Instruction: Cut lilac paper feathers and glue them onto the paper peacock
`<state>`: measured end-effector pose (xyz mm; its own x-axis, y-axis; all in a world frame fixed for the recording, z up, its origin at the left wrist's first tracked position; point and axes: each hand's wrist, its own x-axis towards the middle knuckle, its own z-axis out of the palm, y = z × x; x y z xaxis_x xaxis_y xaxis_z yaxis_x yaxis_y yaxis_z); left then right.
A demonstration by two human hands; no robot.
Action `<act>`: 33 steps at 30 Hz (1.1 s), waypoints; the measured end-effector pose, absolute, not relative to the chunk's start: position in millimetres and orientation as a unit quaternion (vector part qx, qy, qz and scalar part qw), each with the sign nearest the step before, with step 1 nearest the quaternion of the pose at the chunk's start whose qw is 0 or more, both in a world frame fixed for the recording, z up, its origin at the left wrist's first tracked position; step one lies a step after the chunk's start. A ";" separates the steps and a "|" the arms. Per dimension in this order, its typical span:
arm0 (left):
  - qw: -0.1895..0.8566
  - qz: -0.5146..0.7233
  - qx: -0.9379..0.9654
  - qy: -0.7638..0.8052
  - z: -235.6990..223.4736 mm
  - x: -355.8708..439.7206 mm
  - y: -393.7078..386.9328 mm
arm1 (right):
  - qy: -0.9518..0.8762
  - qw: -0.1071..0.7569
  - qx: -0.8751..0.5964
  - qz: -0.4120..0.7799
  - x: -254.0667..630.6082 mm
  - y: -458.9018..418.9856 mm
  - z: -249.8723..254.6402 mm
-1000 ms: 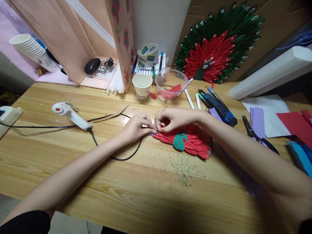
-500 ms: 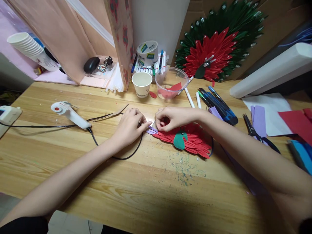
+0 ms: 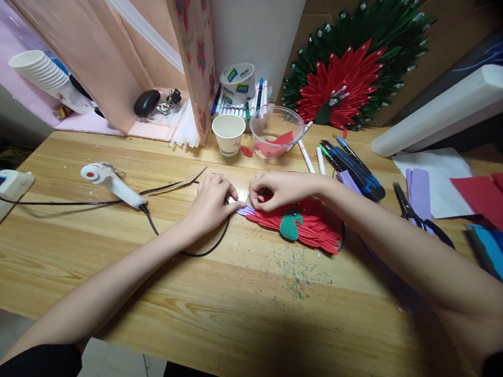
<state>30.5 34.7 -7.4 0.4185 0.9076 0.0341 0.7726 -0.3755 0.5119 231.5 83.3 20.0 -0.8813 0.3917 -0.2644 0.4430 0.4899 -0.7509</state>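
A paper craft of layered red petals with a green bird-head shape in the middle lies on the table. From its left edge sticks out a small purple paper petal. My left hand has thumb and fingers closed on the petal's outer end. At the inner end, where purple meets red, the fingertips of my right hand are pinched together. That hand and its wrist cover the craft's upper part.
A white hot glue gun lies left, its black cable looping under my left arm. Behind stand a paper cup and a clear bowl with red scraps. Utility knives, scissors and coloured paper lie right. A green-and-red craft leans behind.
My left fingers drew back left from the right fingertips, baring the purple petal, then the thumb came down over its outer end. My right hand has stayed in place.
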 end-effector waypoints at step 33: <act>0.289 0.195 0.857 0.380 -6.3 31.1 33.8 | 0.858 -0.189 0.426 -0.216 296.7 -3.8 39.8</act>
